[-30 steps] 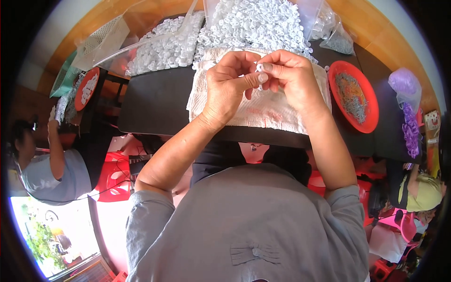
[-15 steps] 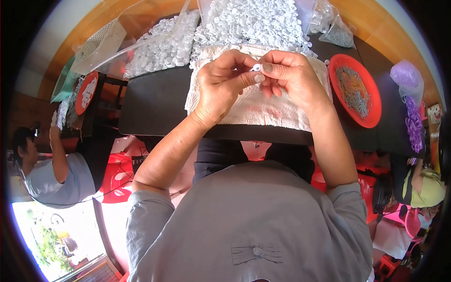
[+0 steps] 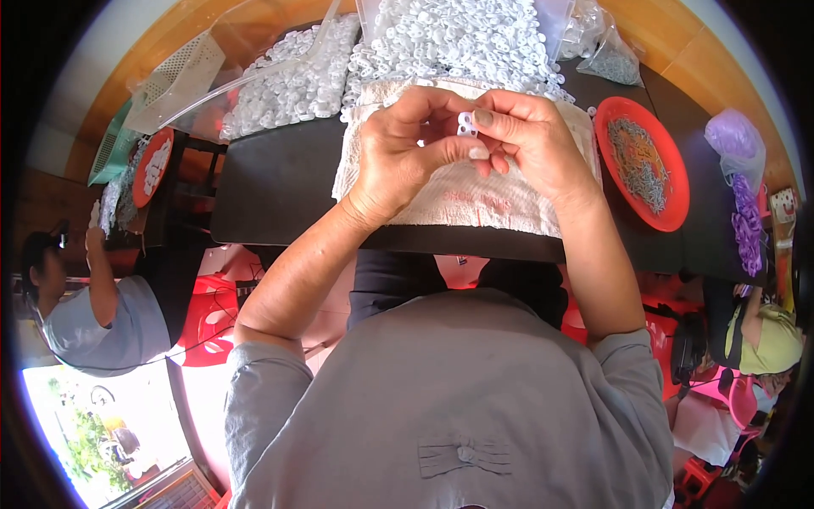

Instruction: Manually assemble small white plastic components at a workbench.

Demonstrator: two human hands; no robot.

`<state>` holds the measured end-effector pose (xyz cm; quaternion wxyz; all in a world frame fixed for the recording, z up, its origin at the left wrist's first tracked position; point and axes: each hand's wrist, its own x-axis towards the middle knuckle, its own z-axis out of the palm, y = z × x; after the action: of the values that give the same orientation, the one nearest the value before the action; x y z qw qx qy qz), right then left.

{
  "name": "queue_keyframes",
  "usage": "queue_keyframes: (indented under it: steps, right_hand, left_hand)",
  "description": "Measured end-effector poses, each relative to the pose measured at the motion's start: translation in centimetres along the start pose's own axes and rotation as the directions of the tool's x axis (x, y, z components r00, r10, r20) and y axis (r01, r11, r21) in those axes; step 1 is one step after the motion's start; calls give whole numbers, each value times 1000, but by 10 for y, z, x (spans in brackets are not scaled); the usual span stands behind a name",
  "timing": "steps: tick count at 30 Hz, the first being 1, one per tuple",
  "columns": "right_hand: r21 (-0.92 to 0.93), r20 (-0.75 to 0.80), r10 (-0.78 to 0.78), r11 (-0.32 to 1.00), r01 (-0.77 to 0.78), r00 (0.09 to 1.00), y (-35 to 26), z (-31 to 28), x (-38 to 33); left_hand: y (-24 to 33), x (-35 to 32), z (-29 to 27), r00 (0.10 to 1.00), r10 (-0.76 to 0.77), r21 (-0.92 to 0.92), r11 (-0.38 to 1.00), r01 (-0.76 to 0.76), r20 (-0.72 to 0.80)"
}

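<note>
A small white plastic piece with dark holes (image 3: pixel 466 125) is held up over the towel at chest height. The thumb of my right hand (image 3: pixel 536 140) presses against its right side, with the fingers curled behind it. My left hand (image 3: pixel 397 157) pinches from the other side, its index finger bent above the piece and its thumb stretched out just below. The tips of my left fingers behind the piece are partly hidden. Beneath both hands lies a cream towel (image 3: pixel 458 208) with faded red print.
A large heap of similar white pieces (image 3: pixel 458 42) lies beyond the towel, beside a clear bin (image 3: pixel 280 89) of more. To the right, a red plate (image 3: pixel 610 161) bears thin grey metal bits. Purple strips (image 3: pixel 746 225) hang further right. Two other people sit at the sides.
The white piece has turned between my fingers and now shows more dark holes. My left thumb has dropped slightly lower, and my hands stay in nearly the same place.
</note>
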<state>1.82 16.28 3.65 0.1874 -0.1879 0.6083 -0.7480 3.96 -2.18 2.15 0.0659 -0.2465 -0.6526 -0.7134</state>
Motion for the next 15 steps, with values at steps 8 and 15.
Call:
queue_keyframes:
  steps: [8, 15]
  right_hand:
    - [58, 45, 10, 998, -12, 999, 3, 3, -4]
    - [98, 86, 65, 992, -74, 994, 7, 5, -3]
  left_hand:
    - [3, -5, -2, 988, 145, 261, 953, -155, 58]
    - [4, -7, -5, 973, 175, 105, 976, -191, 147]
